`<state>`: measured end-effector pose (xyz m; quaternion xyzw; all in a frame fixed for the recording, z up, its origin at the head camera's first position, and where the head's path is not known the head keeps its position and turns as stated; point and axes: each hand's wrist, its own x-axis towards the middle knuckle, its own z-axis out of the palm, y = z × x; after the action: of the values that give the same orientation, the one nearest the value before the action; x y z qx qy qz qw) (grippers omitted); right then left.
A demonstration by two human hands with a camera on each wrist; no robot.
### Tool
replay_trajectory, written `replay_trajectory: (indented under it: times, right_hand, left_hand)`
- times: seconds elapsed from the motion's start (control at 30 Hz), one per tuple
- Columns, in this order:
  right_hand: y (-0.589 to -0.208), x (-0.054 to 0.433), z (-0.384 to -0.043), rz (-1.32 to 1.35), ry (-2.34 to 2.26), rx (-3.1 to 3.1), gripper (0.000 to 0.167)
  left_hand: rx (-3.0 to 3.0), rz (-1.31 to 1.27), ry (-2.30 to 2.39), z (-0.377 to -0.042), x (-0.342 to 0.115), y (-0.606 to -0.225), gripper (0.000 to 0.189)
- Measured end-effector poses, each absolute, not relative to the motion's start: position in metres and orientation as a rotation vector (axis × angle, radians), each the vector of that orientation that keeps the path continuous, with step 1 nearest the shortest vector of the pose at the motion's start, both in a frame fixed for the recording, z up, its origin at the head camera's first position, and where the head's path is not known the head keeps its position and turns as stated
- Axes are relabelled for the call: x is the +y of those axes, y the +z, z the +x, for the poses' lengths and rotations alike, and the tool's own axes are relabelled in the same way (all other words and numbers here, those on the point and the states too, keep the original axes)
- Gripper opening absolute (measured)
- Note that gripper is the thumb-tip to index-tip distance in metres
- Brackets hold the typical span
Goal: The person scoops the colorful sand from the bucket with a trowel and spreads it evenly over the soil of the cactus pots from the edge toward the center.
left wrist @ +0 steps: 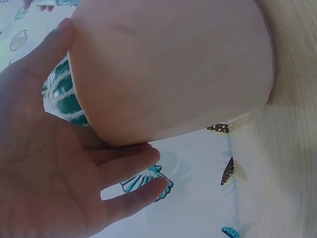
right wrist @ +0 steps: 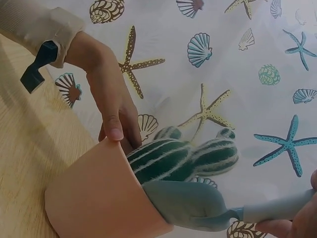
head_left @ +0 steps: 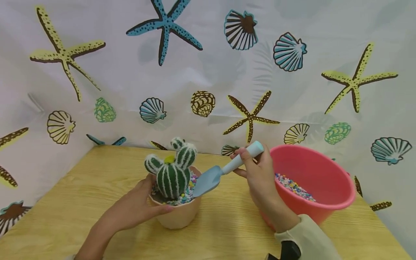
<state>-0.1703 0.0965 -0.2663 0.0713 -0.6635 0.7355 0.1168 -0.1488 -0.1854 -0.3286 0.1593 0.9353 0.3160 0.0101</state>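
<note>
Left hand rested on flowerpot's left rim: fingers straight, apart, not clamped. Pot looked smooth, stiff, possibly slippery; best steadied round its sides. Fuzzy yarn cactus stood inside pot, likely soft, light; pastel beads lay about its base, apt to roll. Right of pot, right hand was clamped on blue trowel's handle, the sensible hold; blade tip reached pot's rim. Farther right stood pink bucket. Beyond pot hung seashell-print cloth. Only head view, 1 of 3, showed bucket and beads; left wrist view showed fingers behind pot.
</note>
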Motion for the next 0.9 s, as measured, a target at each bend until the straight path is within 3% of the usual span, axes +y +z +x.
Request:
replay_trajectory:
  times: [0.13, 0.43, 0.9]
  right_hand:
    - [-0.264, 0.101, -0.173, 0.186, 2.154, -1.939, 0.015]
    - [-0.259, 0.112, -0.176, 0.191, 2.175, -1.905, 0.014]
    - [-0.246, 0.137, -0.171, 0.071, 2.197, -1.924, 0.024]
  left_hand:
    - [2.922, 0.522, 0.967, -0.149, -0.189, -0.328, 0.093]
    - [2.952, 0.472, 0.913, -0.146, -0.191, -0.325, 0.093]
    - [3.033, 0.334, 0.691, -0.134, -0.18, -0.314, 0.08]
